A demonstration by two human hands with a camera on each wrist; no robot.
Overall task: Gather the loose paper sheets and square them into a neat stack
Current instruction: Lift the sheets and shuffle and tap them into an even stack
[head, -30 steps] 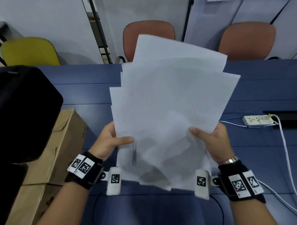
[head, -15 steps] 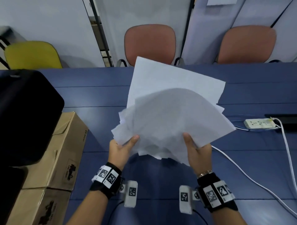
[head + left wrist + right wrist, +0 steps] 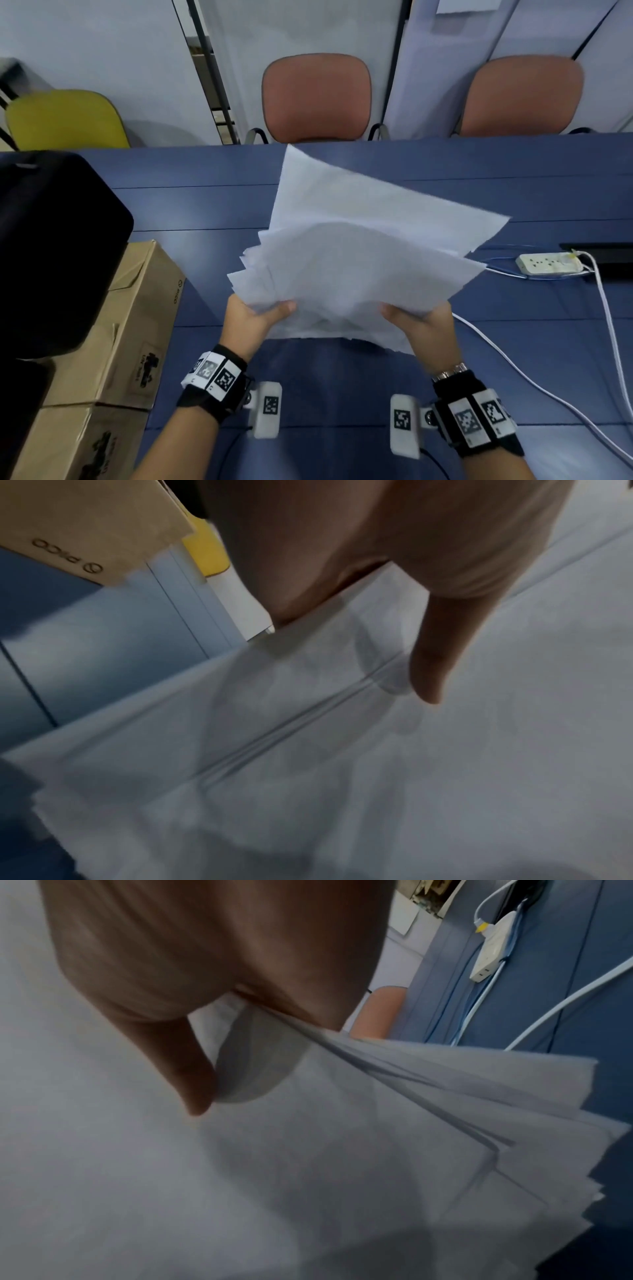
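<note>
White paper sheets (image 3: pixel 363 270), fanned and uneven, held above the blue table (image 3: pixel 513 342) in front of the person. Compared with half a second earlier, the bundle sits a little flatter and its far corners spread wider to the right, towards the power strip (image 3: pixel 548 263); a second ago it stood nearly upright, covering the red-brown chair (image 3: pixel 317 97). The near edge of the sheets runs between the two hands. Left hand (image 3: pixel 251 320): grasps the near left corner, thumb (image 3: pixel 431 653) pressed on top, fingers hidden beneath. Right hand (image 3: pixel 424 329): grasps the near right edge in the same way, thumb (image 3: pixel 192 1074) on top; the right wrist view shows the sheet edges splaying apart like a fan beside it. Both forearms reach forward, wrists bearing black bands with printed markers. Cardboard boxes (image 3: pixel 137 325) stand at the left of the table, beside a black object (image 3: pixel 51 246).
</note>
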